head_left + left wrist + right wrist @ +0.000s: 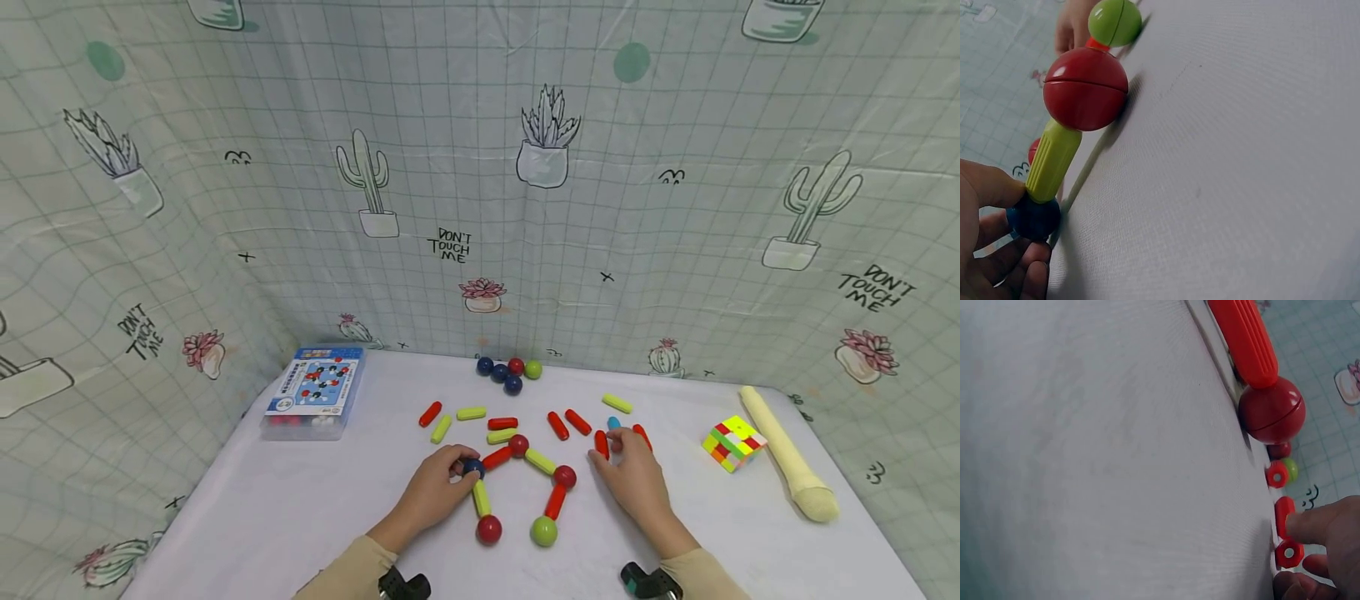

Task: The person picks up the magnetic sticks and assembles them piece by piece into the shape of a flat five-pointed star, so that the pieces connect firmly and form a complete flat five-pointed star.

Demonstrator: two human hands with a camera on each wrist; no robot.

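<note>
My left hand pinches the dark blue ball at one corner of a chain of balls and sticks. From that ball a yellow-green stick leads to a red ball, and a red stick leads to another red ball. The chain continues through a yellow-green stick, a red ball and a red stick to a green ball. To its right, my right hand has thumb and fingers about a loose red stick. A blue stick is partly hidden behind the fingers.
Loose sticks, including a yellow-green one, lie behind the chain. Several loose balls sit at the back. A clear plastic box stands back left. On the right lie a puzzle cube and a pale yellow club-shaped object.
</note>
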